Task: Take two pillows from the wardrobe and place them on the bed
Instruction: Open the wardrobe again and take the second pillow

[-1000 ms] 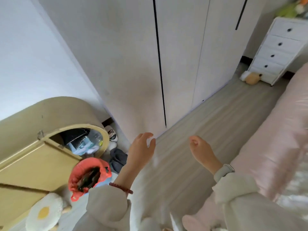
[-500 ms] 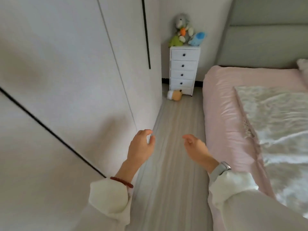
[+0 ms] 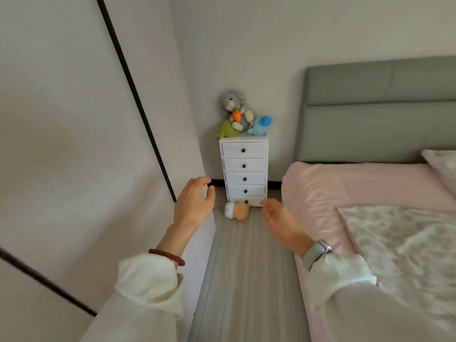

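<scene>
The white wardrobe (image 3: 81, 149) fills the left side, its doors closed and split by thin black lines. On the right lies the bed (image 3: 357, 186) with a pink sheet, a pale patterned quilt and a grey headboard. A pale pillow corner (image 3: 441, 166) shows at the right edge by the headboard. My left hand (image 3: 195, 203) hovers close to the wardrobe's front, fingers apart and curved, holding nothing. My right hand (image 3: 278, 218) is held out over the floor strip beside the bed, fingers loose and empty.
A narrow strip of grey wood floor (image 3: 246, 272) runs between wardrobe and bed. At its far end stands a small white chest of drawers (image 3: 244, 172) topped with plush toys (image 3: 237, 114). A tan plush toy (image 3: 237, 210) lies on the floor before it.
The view has swung right from the yellow cabinet and wardrobe base to along the aisle toward the drawers and headboard. Both hands stay raised and empty, moved slightly forward.
</scene>
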`<state>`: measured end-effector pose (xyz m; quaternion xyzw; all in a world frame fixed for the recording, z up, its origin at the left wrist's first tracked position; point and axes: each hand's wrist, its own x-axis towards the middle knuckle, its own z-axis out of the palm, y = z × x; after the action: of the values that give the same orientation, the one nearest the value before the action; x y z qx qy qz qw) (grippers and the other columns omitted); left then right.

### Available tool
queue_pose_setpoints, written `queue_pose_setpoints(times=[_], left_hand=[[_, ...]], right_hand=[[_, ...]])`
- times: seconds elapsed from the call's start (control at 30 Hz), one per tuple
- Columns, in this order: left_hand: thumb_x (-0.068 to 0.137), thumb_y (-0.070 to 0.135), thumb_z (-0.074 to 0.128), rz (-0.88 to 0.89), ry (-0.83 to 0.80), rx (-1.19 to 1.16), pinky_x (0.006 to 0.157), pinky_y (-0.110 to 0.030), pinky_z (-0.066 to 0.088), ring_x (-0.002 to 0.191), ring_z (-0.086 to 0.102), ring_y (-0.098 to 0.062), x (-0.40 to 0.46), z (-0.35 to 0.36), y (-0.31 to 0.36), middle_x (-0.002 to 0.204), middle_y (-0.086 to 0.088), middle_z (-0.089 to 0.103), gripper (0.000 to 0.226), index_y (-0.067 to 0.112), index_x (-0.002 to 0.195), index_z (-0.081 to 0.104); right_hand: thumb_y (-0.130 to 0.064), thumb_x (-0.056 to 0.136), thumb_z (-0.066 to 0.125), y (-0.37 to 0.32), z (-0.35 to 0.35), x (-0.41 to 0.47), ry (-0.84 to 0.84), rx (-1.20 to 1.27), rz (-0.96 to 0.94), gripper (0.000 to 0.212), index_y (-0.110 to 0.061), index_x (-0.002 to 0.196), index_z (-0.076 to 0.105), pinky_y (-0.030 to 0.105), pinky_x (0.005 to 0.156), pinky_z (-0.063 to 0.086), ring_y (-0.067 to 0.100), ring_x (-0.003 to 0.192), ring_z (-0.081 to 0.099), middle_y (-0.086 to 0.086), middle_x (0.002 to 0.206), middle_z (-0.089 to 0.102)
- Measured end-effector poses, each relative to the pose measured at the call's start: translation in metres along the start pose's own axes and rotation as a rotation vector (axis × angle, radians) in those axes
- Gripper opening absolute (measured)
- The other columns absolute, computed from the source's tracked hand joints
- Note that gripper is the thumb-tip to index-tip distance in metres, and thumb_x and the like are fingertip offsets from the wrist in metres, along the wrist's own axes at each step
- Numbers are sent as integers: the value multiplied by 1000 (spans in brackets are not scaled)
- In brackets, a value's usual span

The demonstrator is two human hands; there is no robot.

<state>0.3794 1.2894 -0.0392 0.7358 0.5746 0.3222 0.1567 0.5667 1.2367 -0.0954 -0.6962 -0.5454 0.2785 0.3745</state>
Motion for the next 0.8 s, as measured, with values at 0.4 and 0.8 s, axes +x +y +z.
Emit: queue_pose_setpoints(times=[0.4, 0.8], left_hand=[[91, 11, 49, -129, 677, 157, 75, -42, 51, 92, 59, -30, 231, -69, -17, 128, -17, 46, 40, 6, 130, 40], [90, 16, 51, -346, 975, 449, 60, -41, 48, 80, 62, -32, 284, -85, -21, 108, -14, 63, 36, 7, 124, 46]], right_hand=[[-10, 91, 42, -155, 46, 281, -32, -29, -718, 36, -13, 126, 45, 38, 89, 45, 27, 109, 52, 12, 124, 53], [-29, 87, 55, -280, 115, 389, -6, -273, -1473, 66, -19, 141, 18, 62, 106, 22, 40, 138, 15, 20, 150, 20]])
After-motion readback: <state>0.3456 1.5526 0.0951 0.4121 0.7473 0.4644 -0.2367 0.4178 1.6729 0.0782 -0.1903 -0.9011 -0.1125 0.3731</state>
